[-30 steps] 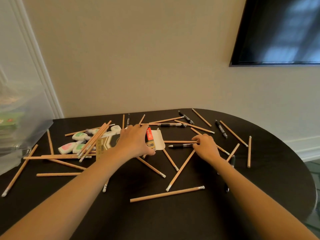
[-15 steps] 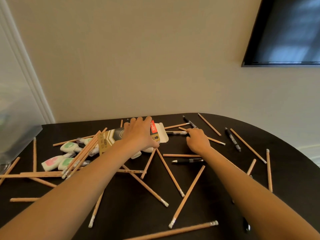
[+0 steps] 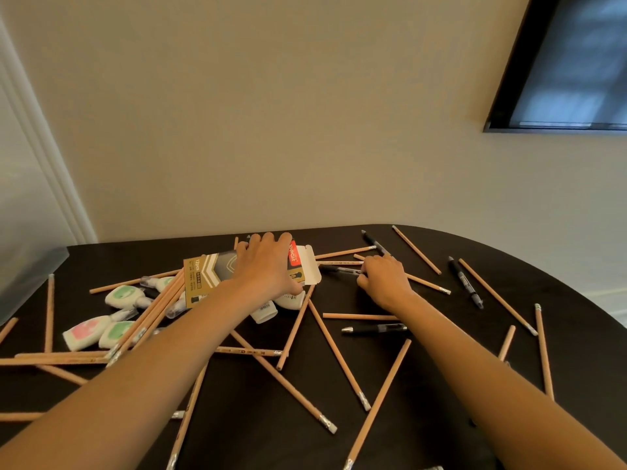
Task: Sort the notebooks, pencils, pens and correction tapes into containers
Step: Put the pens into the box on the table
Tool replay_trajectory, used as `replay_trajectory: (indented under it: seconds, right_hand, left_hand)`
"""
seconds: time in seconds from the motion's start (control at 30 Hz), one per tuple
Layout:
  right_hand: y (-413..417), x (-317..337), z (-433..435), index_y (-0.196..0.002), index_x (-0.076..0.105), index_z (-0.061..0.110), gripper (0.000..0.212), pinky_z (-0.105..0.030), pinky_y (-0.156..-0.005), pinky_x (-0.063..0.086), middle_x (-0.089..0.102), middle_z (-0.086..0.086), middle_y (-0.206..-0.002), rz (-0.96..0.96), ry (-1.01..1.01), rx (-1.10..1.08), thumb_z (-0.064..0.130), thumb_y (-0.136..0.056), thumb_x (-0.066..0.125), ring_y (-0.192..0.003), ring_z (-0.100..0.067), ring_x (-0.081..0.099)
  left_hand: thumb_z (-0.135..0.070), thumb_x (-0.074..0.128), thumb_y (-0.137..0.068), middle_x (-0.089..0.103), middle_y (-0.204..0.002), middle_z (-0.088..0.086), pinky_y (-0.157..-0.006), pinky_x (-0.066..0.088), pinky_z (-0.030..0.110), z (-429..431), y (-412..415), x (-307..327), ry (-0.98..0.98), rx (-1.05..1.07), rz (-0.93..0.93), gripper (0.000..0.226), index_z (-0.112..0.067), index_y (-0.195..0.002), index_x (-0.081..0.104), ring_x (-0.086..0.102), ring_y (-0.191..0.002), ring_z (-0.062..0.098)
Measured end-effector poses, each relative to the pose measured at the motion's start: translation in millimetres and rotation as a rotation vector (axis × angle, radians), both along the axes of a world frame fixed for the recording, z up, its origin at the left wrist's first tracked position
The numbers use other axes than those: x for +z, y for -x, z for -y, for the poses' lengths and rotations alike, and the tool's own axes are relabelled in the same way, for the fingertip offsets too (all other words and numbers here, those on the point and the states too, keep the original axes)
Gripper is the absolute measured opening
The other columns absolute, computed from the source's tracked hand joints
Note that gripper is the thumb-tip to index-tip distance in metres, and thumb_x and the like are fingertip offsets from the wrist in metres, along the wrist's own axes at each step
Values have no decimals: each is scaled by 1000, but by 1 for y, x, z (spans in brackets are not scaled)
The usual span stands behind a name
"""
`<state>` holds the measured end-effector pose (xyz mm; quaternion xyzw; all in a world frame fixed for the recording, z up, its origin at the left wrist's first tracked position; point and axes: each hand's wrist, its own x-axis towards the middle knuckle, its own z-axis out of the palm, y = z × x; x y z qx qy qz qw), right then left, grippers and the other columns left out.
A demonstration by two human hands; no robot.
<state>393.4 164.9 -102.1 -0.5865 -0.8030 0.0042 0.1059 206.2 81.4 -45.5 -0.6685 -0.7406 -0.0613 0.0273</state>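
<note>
Pens (image 3: 373, 329), four plainly visible, right hand (image 3: 385, 281) pinching one, left hand (image 3: 266, 266) gripping one box (image 3: 207, 276)

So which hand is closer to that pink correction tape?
Left. The left hand holds the box up and right of the pink correction tape; the right hand is farther right, on a pen.
</note>
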Motion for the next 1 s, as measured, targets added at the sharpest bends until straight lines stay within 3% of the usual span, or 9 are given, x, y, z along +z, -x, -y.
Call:
replay_trajectory:
  seconds: [0.1,0.2,0.37,0.53,0.67,0.73,0.87,0.93,1.0]
  right_hand:
    - [4,7,16,-109,57,11,19,-31,-80,49,63,-4,-93,-280,-12,-42,21,-97,47,-80,-14,58]
    - [7,16,33,-110,57,11,18,-18,-62,42,58,-1,-85,-663,-23,-79,18,-97,47,-69,-6,52]
    - [9,39,65,-99,63,9,14,-15,-65,44,58,1,-71,-1080,102,39,12,-95,50,-65,-6,53]
    - [23,56,100,-89,64,16,13,-19,-69,46,60,1,-71,-1042,165,185,12,-93,52,-66,-8,54]
    - [43,62,130,-94,65,17,14,-13,-66,48,61,3,-75,-1007,191,276,10,-93,53,-68,-5,56]
    - [57,64,145,-103,65,14,20,-14,-71,49,61,4,-83,-987,264,338,7,-94,49,-76,-5,57]
    - [81,65,166,-124,57,12,34,-24,-94,41,56,3,-116,-916,354,369,3,-92,50,-109,-10,50]
    - [88,62,172,-118,56,15,29,-26,-94,42,57,-1,-118,-952,321,334,8,-91,56,-110,-14,54]
    - [92,60,177,-107,59,15,19,-28,-90,47,62,-2,-106,-986,304,315,11,-88,61,-99,-14,59]
  left_hand:
    - [-49,70,-75,38,-141,7,-108,27,42,9,3,3,6,16,5,87,-20,-143,23,33,-132,26]
    - [-49,70,-75,38,-140,6,-106,29,41,22,6,8,0,25,19,87,-20,-143,24,34,-131,26]
    - [-48,72,-73,39,-141,6,-105,30,42,48,15,16,-48,55,18,85,-20,-141,28,34,-132,26]
    - [-49,72,-73,39,-142,6,-106,31,42,76,23,25,-44,88,35,87,-20,-142,27,33,-132,26]
    - [-50,70,-74,41,-140,6,-103,33,41,99,27,33,-15,64,54,88,-18,-143,25,36,-129,26]
    - [-51,71,-73,42,-139,6,-102,34,41,111,31,35,2,37,64,90,-19,-144,25,38,-128,26]
    - [-50,73,-70,44,-139,3,-102,35,40,130,40,38,34,-23,104,92,-20,-144,26,39,-127,24]
    - [-50,73,-70,43,-140,2,-103,35,40,142,47,40,52,-33,114,93,-20,-144,26,39,-128,23]
    - [-50,73,-71,42,-141,3,-104,35,39,150,54,40,68,-44,112,93,-20,-145,25,38,-129,23]
